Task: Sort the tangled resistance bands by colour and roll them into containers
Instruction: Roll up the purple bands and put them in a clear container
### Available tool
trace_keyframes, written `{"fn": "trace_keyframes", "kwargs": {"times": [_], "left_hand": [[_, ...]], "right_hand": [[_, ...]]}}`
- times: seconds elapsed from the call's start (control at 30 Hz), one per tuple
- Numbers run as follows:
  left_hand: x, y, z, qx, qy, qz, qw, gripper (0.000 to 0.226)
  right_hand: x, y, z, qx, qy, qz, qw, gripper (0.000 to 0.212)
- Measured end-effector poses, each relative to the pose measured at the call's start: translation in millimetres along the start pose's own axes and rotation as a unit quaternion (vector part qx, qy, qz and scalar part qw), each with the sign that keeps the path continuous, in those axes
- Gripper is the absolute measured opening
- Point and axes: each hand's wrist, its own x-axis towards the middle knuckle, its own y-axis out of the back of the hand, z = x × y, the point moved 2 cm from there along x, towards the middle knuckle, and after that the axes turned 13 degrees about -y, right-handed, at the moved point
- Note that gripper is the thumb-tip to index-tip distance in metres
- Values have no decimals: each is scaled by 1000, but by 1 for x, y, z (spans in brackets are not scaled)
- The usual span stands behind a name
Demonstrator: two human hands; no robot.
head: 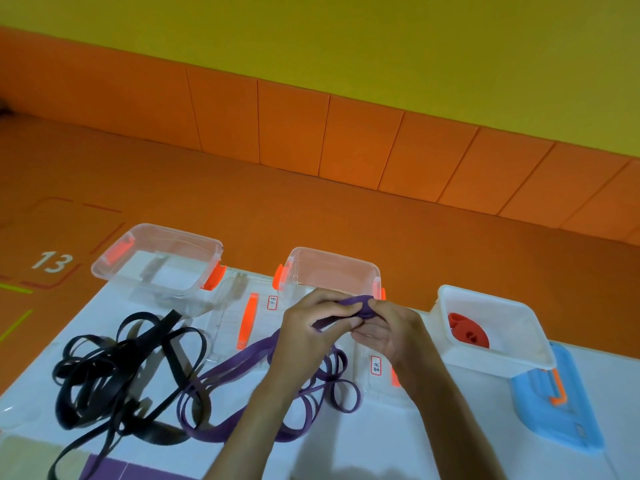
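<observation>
Both hands meet over the white table in front of the middle clear container (332, 268). My left hand (308, 327) and my right hand (388, 330) each pinch the same end of a purple resistance band (239, 368), bunched between the fingers. The rest of that band trails down in loose loops on the table below my forearms. A tangle of black bands (114, 368) lies to the left. A rolled red band (467, 329) sits inside the white container (540, 355) on the right. Another clear container (156, 251) stands at the left.
A clear lid with an orange clip (247, 320) lies flat between the two clear containers. A blue lid (561, 410) rests under the white container. Small labels (375, 365) are stuck on the table. An orange floor and padded wall lie beyond the table's far edge.
</observation>
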Motion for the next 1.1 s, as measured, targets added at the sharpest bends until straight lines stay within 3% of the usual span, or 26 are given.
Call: {"fn": "trace_keyframes", "kwargs": {"times": [0.13, 0.23, 0.33, 0.43, 0.57, 0.63, 0.7, 0.73, 0.83, 1.0, 1.1], "left_hand": [[0, 1, 2, 102, -64, 2, 993, 24], [1, -1, 8, 151, -89, -14, 984, 27], [0, -5, 8, 80, 0, 34, 996, 29], [-2, -4, 3, -13, 30, 101, 994, 28], [2, -3, 7, -54, 25, 64, 996, 27], [6, 0, 8, -62, 42, 52, 996, 26], [9, 6, 9, -52, 50, 44, 996, 26], [9, 7, 10, -45, 50, 35, 997, 26], [9, 8, 15, -31, 52, 0, 998, 27], [9, 7, 22, -56, 54, -18, 997, 26], [7, 5, 25, -88, 61, 9, 994, 24]], "right_hand": [[7, -1, -2, 4, 18, 16, 1000, 11], [8, -3, -2, -62, 71, 15, 995, 18], [9, 2, 1, 76, 50, 21, 996, 12], [12, 6, 4, 182, 16, -8, 983, 26], [12, 2, 16, 295, -52, -56, 952, 27], [12, 2, 18, 241, -39, -60, 968, 22], [10, 8, 14, 109, 6, -21, 994, 9], [8, 13, 10, 44, 35, 7, 998, 14], [-2, 20, -3, -97, 126, 21, 987, 17], [-14, 31, -17, -215, 155, 15, 964, 24], [-16, 31, -17, -166, 150, -3, 975, 25]]}}
